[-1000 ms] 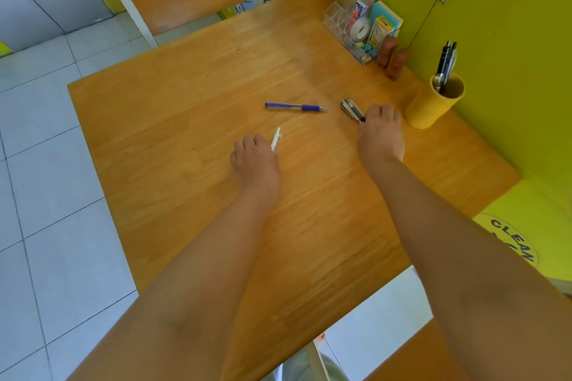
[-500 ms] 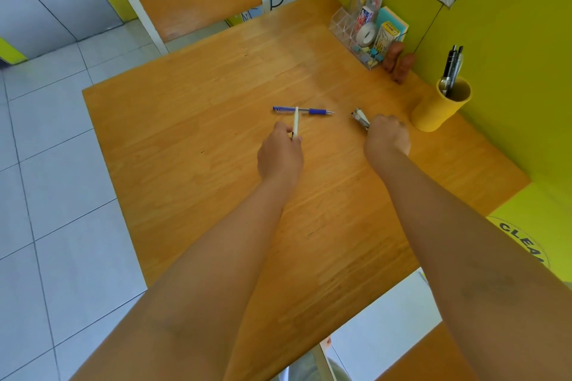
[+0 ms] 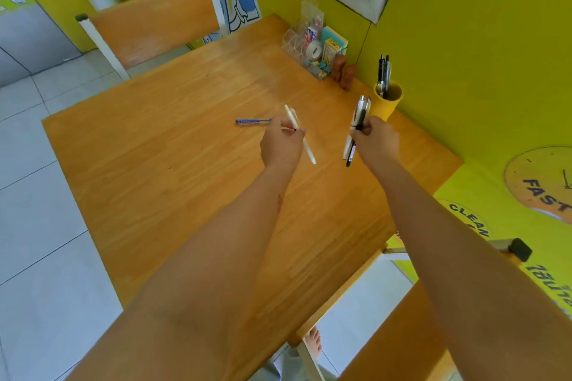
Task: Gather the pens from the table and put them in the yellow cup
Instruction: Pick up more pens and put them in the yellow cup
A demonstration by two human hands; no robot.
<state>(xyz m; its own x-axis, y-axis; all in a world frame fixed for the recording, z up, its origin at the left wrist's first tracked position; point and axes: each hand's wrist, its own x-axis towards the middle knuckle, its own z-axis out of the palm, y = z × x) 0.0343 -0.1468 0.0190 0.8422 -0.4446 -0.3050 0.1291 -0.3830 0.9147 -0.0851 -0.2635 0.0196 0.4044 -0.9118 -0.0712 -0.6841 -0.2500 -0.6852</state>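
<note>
both forearms reach forward over the wooden desk (image 3: 161, 164). the left hand (image 3: 280, 145) has its fingers closed around a white pen (image 3: 299, 133), held tilted above the surface. the right hand (image 3: 376, 141) has its fingers wrapped around a small bunch of pens (image 3: 356, 130), dark and pale ones together, standing nearly upright. just beyond the left hand a blue pen (image 3: 252, 120) lies flat on the desk, partly hidden by the knuckles. farther right, near the wall, the yellow cup (image 3: 385, 105) stands upright with dark pens in it; a clear organiser (image 3: 309, 46) sits in the far corner
</note>
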